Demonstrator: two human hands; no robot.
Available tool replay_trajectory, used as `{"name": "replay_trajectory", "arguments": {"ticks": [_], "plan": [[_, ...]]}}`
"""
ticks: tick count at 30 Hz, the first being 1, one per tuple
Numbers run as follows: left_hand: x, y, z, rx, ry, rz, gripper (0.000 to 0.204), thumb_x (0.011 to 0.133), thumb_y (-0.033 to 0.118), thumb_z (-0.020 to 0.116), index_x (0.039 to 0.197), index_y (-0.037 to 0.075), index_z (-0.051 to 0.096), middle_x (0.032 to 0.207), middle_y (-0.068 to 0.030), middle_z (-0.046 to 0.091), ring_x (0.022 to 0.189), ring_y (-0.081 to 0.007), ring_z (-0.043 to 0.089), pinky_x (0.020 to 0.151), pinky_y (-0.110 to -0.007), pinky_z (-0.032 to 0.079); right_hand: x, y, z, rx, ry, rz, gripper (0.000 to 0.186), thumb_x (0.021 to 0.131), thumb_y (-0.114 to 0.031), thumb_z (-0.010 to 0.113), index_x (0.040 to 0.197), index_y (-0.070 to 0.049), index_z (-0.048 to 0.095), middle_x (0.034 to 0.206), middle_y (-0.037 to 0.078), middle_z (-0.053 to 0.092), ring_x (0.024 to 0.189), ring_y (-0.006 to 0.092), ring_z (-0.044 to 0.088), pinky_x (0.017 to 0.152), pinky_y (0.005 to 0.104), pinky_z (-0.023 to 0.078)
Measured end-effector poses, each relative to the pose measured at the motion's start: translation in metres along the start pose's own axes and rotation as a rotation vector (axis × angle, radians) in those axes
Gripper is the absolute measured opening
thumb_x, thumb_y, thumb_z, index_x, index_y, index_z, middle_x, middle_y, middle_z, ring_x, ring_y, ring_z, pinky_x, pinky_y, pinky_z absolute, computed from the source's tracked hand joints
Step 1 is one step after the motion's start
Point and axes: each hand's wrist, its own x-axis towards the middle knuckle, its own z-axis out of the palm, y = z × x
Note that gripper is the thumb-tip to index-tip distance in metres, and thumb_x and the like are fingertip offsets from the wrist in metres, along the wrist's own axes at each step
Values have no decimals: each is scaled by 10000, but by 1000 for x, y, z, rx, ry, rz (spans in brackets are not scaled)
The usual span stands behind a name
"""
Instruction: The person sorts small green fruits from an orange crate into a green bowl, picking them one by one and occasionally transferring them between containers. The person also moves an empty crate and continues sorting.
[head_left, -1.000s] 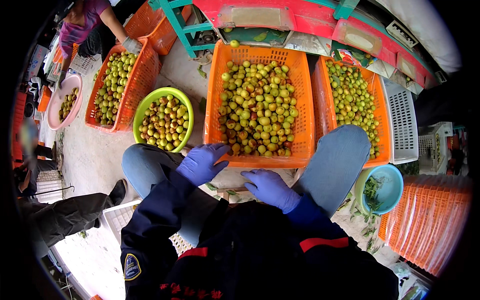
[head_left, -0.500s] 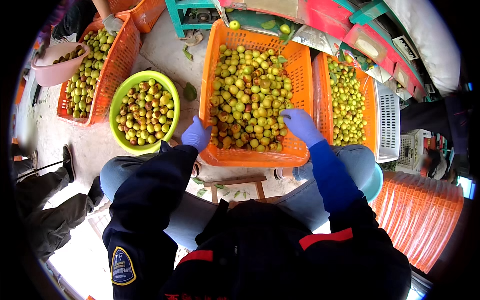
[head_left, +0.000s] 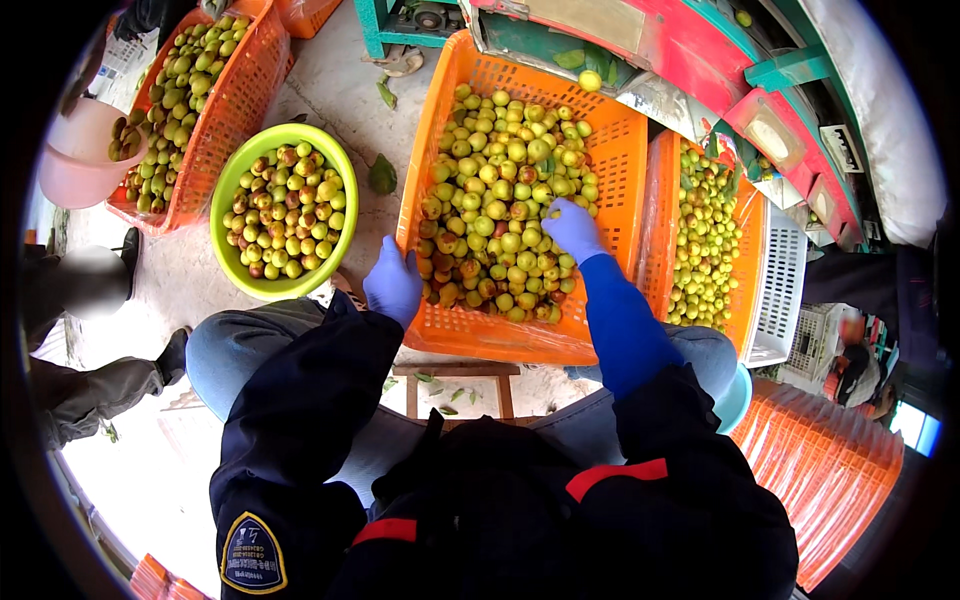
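Note:
An orange plastic crate [head_left: 620,215] lined with clear film stands in front of me, holding many yellow-green jujubes [head_left: 500,185], some with brown patches. My left hand [head_left: 394,284], in a purple glove, is closed at the crate's left rim. Over the right part of the fruit, my right hand [head_left: 574,230], in a matching glove, has its fingers bent in a pinch at a jujube [head_left: 553,213]. Its fingertips partly cover that fruit. Left of the crate sits a lime-green basin [head_left: 347,225] filled with browner jujubes.
Another orange crate [head_left: 748,250] of jujubes and a white crate [head_left: 783,290] stand on the right. Red and green machinery [head_left: 680,50] borders the far side. At far left, a pink bowl [head_left: 70,175] is beside a fruit-filled orange crate [head_left: 215,140]. Stacked crates [head_left: 820,470] stand lower right.
My right hand has moved left and inward over the jujubes, fingers now at one fruit. My left hand stays at the rim. The whole view has turned slightly, and the pink bowl has tipped.

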Motion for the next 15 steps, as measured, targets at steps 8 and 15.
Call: {"name": "replay_trajectory", "arguments": {"ticks": [8,15], "plan": [[-2,5,-1,28,17,-9,234,842,200,533,1001,62,433,812,-181,595,674,-401,574,564,-466,457,35,-47,-9,-169,143,-105,314,845,-181,490,1156,-161,528,933,115,614,854,278,591,728,396,477],[-3,3,-2,24,-14,-15,224,840,189,537,995,64,435,810,-174,592,675,-395,573,565,-458,460,33,-54,-14,-56,-45,-99,336,835,-309,559,1137,-169,509,926,102,617,846,287,595,715,395,476]]}}
